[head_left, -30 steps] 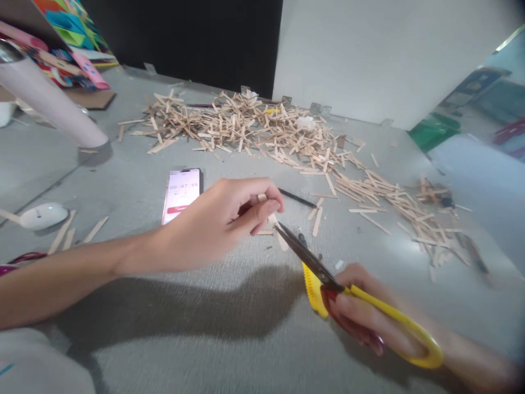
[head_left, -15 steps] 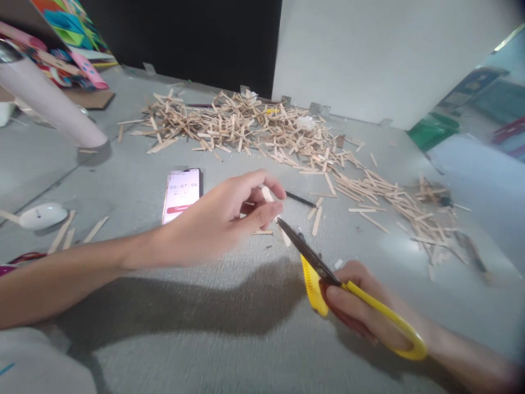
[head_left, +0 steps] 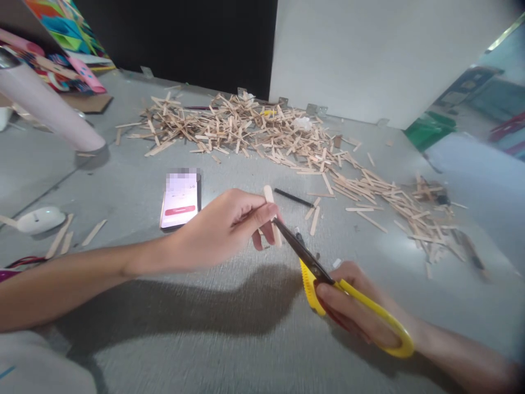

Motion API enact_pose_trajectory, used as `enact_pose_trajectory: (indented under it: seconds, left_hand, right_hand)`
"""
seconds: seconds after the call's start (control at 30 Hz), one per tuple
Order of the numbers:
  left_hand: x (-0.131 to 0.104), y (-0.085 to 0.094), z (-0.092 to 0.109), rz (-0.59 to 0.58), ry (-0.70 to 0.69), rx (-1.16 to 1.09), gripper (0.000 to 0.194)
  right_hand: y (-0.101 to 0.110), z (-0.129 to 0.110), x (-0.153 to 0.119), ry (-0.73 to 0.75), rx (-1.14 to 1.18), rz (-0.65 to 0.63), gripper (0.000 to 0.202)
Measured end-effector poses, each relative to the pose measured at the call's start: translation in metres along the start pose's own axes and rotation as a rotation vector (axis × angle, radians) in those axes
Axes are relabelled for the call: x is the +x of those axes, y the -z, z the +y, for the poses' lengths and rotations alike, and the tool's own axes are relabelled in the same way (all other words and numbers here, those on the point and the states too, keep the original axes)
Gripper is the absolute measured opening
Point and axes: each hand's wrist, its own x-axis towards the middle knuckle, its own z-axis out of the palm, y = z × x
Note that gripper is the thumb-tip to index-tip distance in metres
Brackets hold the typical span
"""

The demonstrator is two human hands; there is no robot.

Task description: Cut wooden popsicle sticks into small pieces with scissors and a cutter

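Between the thumb and fingers of my left hand is a pale wooden stick, tilted, its upper end poking out above the thumb. My right hand is closed on scissors with yellow handles and dark blades. The blade tips meet the stick just beside my left thumb; whether they are parted is too small to tell. Under the scissors a yellow cutter lies on the grey table, partly hidden by my right hand.
A long pile of wooden sticks stretches along the back and right. A phone lies left of centre. Beyond my left hand is a dark rod. A white mouse and a pale bottle are at the left.
My left thumb and fingers have closed in on the stick, which stands more upright, and the fingers have shifted downward. The scissors have moved slightly left. More of the dark rod shows.
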Motion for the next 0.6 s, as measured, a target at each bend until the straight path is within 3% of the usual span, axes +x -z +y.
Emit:
enact_pose_trajectory:
  seconds: [0.27,0.5,0.6]
  left_hand:
    - [0.002,0.006,0.001,-0.060,0.000,0.040,0.042]
    - [0.005,0.006,-0.009,-0.087,-0.058,0.056,0.049]
    - [0.005,0.007,-0.010,-0.104,-0.055,0.099,0.049]
  right_hand:
    - [-0.004,0.015,-0.003,-0.046,0.076,-0.035,0.069]
    - [-0.004,0.018,-0.004,-0.192,0.056,0.063,0.077]
    - [-0.003,0.013,-0.002,-0.180,0.021,0.000,0.075]
